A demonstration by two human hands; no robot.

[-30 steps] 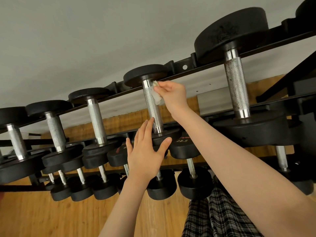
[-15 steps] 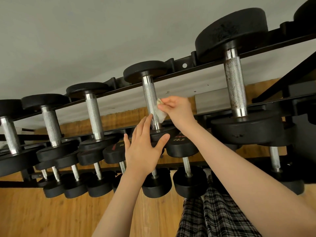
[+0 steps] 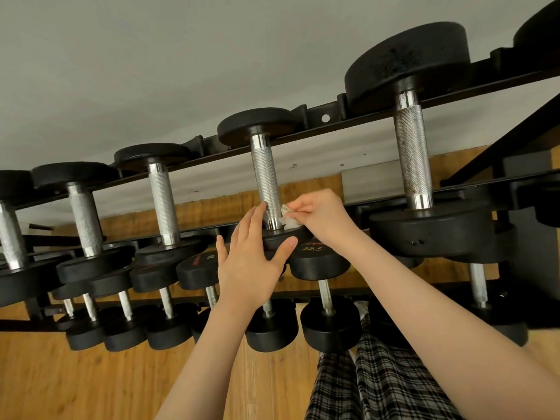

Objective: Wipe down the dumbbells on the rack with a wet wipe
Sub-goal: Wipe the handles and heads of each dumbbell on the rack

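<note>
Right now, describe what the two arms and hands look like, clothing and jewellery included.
Both forearms are bare as far as the frame shows; no sleeves come into view. The left hand and right hand wear no gloves, and no rings, watch or bracelets are visible. Nails look short and unpainted. Black-and-white checked fabric shows below, likely the person's clothing.

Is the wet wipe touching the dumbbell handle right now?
Touching. The head view shows the wet wipe, pinched by the right hand, pressed against the dumbbell handle at its lower end.
</note>
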